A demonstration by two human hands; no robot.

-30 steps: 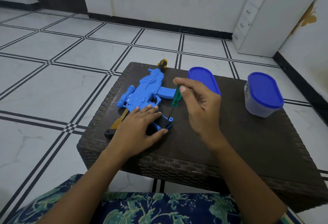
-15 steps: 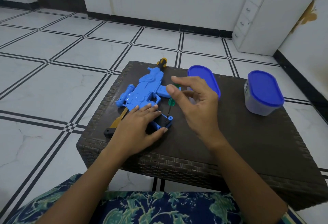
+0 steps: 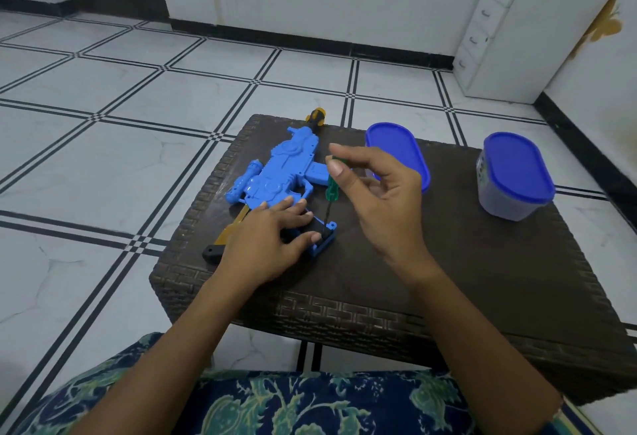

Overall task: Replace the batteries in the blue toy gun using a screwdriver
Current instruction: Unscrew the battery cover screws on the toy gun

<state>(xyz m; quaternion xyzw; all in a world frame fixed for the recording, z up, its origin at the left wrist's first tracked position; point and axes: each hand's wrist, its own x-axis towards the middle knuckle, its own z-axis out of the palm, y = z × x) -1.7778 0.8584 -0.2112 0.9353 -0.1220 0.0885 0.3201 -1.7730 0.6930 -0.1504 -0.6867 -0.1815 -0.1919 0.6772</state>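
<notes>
The blue toy gun [image 3: 279, 172] lies on its side on the dark woven table [image 3: 448, 262], muzzle pointing away, its yellow and black stock toward the near left edge. My left hand [image 3: 269, 238] rests flat on the gun's grip, fingers straight, pressing it down. My right hand [image 3: 375, 193] pinches the green handle of a small screwdriver [image 3: 332, 188] between thumb and fingertips. The screwdriver stands nearly upright, its thin shaft reaching down to the blue grip end [image 3: 325, 240] by my left fingertips.
A blue oval lid [image 3: 396, 152] lies on the table behind my right hand. A closed container with a blue lid [image 3: 513, 176] stands at the far right. A white drawer unit [image 3: 517, 35] is by the wall. My patterned clothing fills the bottom edge.
My right hand's fingers have shifted around the screwdriver handle, as in turning it, while the tip stays on the grip. My left hand stays pressed on the gun.
</notes>
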